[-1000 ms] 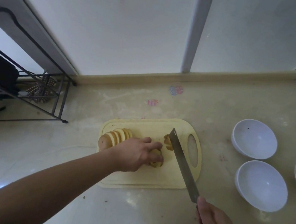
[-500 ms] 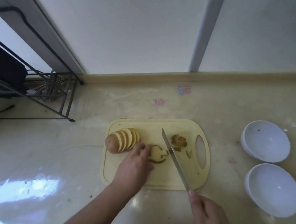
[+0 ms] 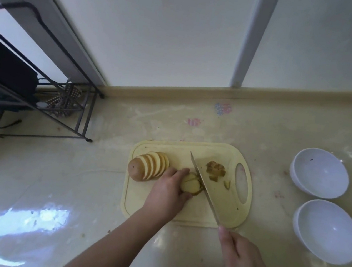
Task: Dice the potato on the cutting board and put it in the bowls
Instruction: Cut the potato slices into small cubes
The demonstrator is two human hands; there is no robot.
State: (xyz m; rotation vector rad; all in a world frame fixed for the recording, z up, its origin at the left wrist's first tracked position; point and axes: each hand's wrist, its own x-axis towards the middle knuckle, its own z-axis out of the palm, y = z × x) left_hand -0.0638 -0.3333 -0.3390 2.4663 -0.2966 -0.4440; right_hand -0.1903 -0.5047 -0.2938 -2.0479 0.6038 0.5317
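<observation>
- The small stack of potato slices (image 3: 191, 183) lies flat near the middle of the cutting board (image 3: 183, 214), so it won't roll under the blade.
- My left hand (image 3: 167, 192) clamps that stack, fingers curled round its near side, to keep the slices together and my fingertips back from the edge.
- The knife (image 3: 204, 186) slants across the board, its blade against the stack's right side, set to cut the slices into strips, I judge.
- My right hand (image 3: 246, 266) grips the knife handle off the board's near corner, fingers wrapped closed round it.
- The rest of the potato (image 3: 148, 166), sliced and fanned, waits at the board's left end, clear of the blade.
- Cut bits (image 3: 215, 170) sit beside the board's handle hole, pushed aside.
- Two white bowls (image 3: 321, 173) stand on the counter (image 3: 93, 189) to the right, both without potato so far.
</observation>
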